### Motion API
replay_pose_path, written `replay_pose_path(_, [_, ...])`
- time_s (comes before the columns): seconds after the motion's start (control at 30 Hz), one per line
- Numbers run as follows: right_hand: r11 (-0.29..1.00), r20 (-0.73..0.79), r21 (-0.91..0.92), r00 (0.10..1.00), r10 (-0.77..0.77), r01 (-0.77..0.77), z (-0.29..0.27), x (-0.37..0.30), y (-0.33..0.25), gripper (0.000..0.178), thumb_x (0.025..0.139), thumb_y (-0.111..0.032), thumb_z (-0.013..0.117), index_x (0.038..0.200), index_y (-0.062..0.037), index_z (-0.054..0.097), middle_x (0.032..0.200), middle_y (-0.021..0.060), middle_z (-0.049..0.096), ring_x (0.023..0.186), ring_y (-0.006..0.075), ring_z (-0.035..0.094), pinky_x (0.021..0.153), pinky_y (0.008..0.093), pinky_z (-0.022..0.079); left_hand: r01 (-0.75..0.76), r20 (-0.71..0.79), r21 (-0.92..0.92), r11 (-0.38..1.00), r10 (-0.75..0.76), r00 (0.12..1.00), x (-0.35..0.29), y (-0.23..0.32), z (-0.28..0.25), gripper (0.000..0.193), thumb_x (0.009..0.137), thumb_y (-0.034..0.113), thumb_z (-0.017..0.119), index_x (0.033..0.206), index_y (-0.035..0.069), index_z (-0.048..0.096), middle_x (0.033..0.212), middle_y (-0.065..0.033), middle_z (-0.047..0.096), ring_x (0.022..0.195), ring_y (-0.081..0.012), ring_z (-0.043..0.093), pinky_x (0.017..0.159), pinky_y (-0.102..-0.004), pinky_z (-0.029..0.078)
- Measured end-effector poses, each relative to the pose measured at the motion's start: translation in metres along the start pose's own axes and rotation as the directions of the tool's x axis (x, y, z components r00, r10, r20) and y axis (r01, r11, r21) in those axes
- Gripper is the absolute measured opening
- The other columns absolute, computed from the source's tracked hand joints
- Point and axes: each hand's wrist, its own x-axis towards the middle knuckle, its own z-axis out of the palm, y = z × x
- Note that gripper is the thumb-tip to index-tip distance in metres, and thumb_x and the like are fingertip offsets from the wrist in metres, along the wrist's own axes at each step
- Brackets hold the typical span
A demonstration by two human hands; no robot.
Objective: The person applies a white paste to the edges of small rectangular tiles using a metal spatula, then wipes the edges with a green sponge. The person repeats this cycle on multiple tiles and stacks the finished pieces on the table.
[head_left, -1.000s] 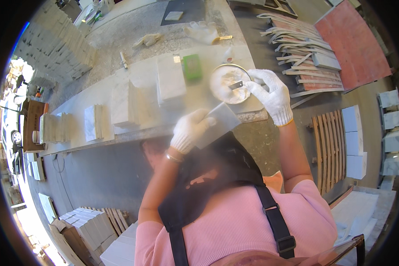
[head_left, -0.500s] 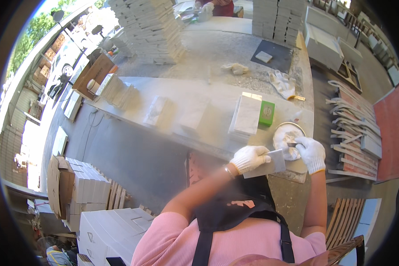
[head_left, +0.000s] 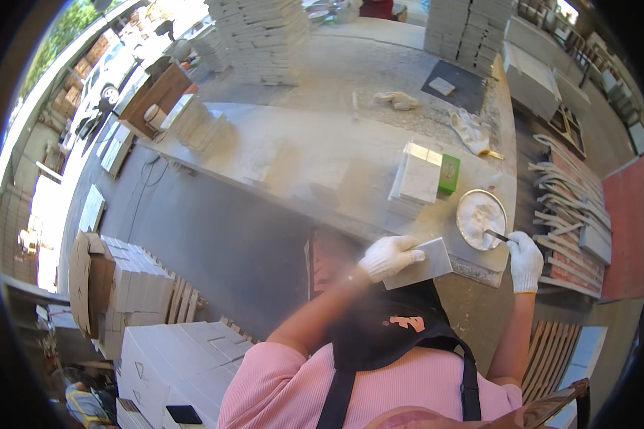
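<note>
In a white knit glove, my left hand (head_left: 391,258) grips the left end of a pale grey-white tile (head_left: 428,262), held above the near table edge. My right hand (head_left: 524,263), gloved too, is closed round the end of a dark-handled spatula (head_left: 496,234). The blade end dips into white paste in a round tub (head_left: 462,234). Left of the tub stands a stack of white marbled tiles (head_left: 416,175), with a green box (head_left: 449,174) against its right side.
Discarded gloves (head_left: 472,133) lie farther back on the worktable (head_left: 300,129). A dark mat (head_left: 456,80) bears a small tile. Tall tile stacks (head_left: 259,43) rise at the far side. White cartons (head_left: 186,368) sit at lower left, and a rack of pale strips (head_left: 569,207) stands at right.
My right hand has moved down and right, away from the tile, and the spatula's tip is now in the paste. My left hand has shifted slightly left with the tile.
</note>
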Motion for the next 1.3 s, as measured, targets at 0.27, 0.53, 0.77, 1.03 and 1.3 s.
replay_pose_path(0.27, [0.581, 0.253, 0.721, 0.924, 0.287, -0.378, 0.004, -0.012, -0.001, 0.017, 0.105, -0.024, 0.065, 0.112, -0.0082, 0.064, 0.102, 0.0041, 0.073, 0.085, 0.0111, 0.07, 0.067, 0.0246, 0.055, -0.136, -0.145, -0.018, 0.991, 0.132, 0.981, 0.001, -0.026, 0.004, 0.042, 0.092, 0.048, 0.066, 0.113, 0.012, 0.074, 0.091, -0.0124, 0.074, 0.083, -0.0301, 0.071, 0.077, -0.0427, 0.053])
replay_pose_path(0.53, [0.261, 0.52, 0.834, 0.851, -0.079, -0.486, 0.0, -0.006, -0.048, 0.035, 0.101, -0.033, 0.069, 0.117, -0.0026, 0.065, 0.118, 0.0118, 0.073, 0.104, 0.0209, 0.072, 0.088, 0.0361, 0.059, -0.139, -0.186, 0.036, 0.99, 0.144, 0.972, 0.023, -0.038, -0.011, 0.049, 0.089, 0.043, 0.073, 0.118, 0.004, 0.075, 0.107, -0.0162, 0.077, 0.098, -0.0246, 0.073, 0.089, -0.0355, 0.055])
replay_pose_path(0.77, [0.002, 0.521, 0.849, 0.837, -0.166, -0.528, 0.006, -0.004, -0.053, 0.037, 0.101, -0.031, 0.069, 0.122, -0.0007, 0.066, 0.125, 0.0138, 0.071, 0.11, 0.0254, 0.071, 0.092, 0.0414, 0.059, -0.08, -0.126, -0.101, 0.992, 0.067, 0.99, 0.041, -0.055, -0.008, 0.043, 0.092, 0.033, 0.072, 0.116, -0.003, 0.074, 0.093, -0.0089, 0.075, 0.083, -0.0138, 0.064, 0.079, -0.0311, 0.052])
replay_pose_path(1.03, [0.004, 0.626, 0.774, 0.763, -0.164, -0.634, 0.072, 0.022, -0.076, 0.03, 0.104, -0.019, 0.065, 0.127, -0.0007, 0.065, 0.123, 0.0121, 0.072, 0.109, 0.0183, 0.069, 0.098, 0.0359, 0.056, -0.037, -0.137, -0.039, 0.999, 0.032, 0.99, 0.044, -0.059, -0.009, 0.043, 0.09, 0.036, 0.073, 0.112, -0.001, 0.075, 0.086, -0.0084, 0.072, 0.076, -0.0144, 0.061, 0.075, -0.032, 0.052])
replay_pose_path(1.3, [0.356, 0.522, 0.727, 0.81, 0.268, -0.587, 0.072, 0.041, -0.095, 0.03, 0.104, -0.011, 0.062, 0.13, 0.0026, 0.062, 0.13, 0.0136, 0.067, 0.121, 0.027, 0.066, 0.109, 0.0454, 0.052, -0.048, -0.125, -0.07, 0.996, 0.039, 0.991, 0.043, -0.055, -0.01, 0.042, 0.09, 0.036, 0.074, 0.111, 0.0, 0.076, 0.085, -0.0088, 0.073, 0.076, -0.0145, 0.062, 0.074, -0.0321, 0.052])
